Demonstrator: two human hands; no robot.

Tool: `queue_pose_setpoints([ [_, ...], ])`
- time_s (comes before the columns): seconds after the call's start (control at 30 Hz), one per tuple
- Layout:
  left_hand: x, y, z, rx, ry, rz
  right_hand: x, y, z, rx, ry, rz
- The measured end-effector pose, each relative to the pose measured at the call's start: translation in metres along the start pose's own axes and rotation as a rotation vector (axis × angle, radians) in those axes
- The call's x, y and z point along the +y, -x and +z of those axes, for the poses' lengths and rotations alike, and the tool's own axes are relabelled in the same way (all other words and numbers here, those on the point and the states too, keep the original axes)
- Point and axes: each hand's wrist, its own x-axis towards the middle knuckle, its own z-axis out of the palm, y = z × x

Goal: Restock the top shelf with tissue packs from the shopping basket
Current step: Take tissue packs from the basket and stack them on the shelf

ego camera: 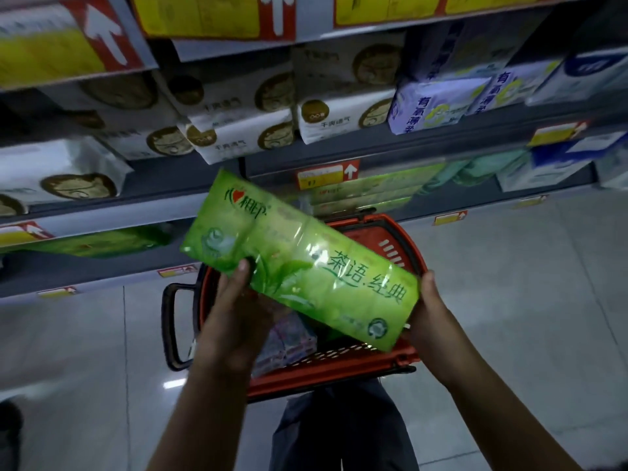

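Observation:
A long green tissue pack [299, 260] hangs tilted above the red shopping basket [339, 372], its far end up and to the left. My left hand [234, 300] grips its near long edge from below, thumb on top of the wrapper. My right hand [428, 311] holds the pack's lower right end, with the thumb against that end and the fingers hidden behind it. Inside the basket, under the pack, lies a pale purple-and-white pack [292, 338], partly hidden.
The basket stands on the grey tiled floor [526, 300], its black handle [170, 328] sticking out to the left. Shelves ahead carry white packs with gold circles [326, 117], purple-white packs [428, 107] and green packs [360, 192] lower down. Yellow price tags line the shelf edges.

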Motion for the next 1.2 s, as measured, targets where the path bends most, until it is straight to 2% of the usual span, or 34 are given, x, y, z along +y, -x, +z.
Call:
queue_pose_setpoints([
  [0.1, -0.018, 0.02, 0.013, 0.091, 0.14, -0.032, -0.008, 0.017, 0.004, -0.064, -0.13, -0.08],
  [0.23, -0.017, 0.04, 0.028, 0.155, 0.21, -0.023, -0.027, 0.034, 0.004, -0.056, -0.156, -0.168],
  [0.4, 0.015, 0.067, 0.031, 0.07, -0.034, -0.025, -0.058, 0.059, 0.004, -0.067, -0.167, -0.213],
  [0.53, 0.058, 0.101, 0.03, 0.102, -0.143, 0.08, -0.088, 0.087, -0.001, -0.067, -0.145, -0.254],
  [0.63, 0.086, 0.132, 0.045, 0.016, -0.259, 0.13, -0.109, 0.115, -0.005, -0.086, -0.161, -0.291],
  [0.77, 0.11, 0.168, 0.076, 0.01, -0.292, 0.164, -0.14, 0.154, -0.003, -0.096, -0.148, -0.342],
  [0.9, 0.128, 0.202, 0.108, 0.013, -0.331, 0.274, -0.174, 0.194, 0.002, -0.096, -0.072, -0.437],
  [1.2, 0.175, 0.276, 0.166, -0.039, -0.403, 0.427, -0.241, 0.271, 0.031, -0.069, -0.061, -0.605],
])
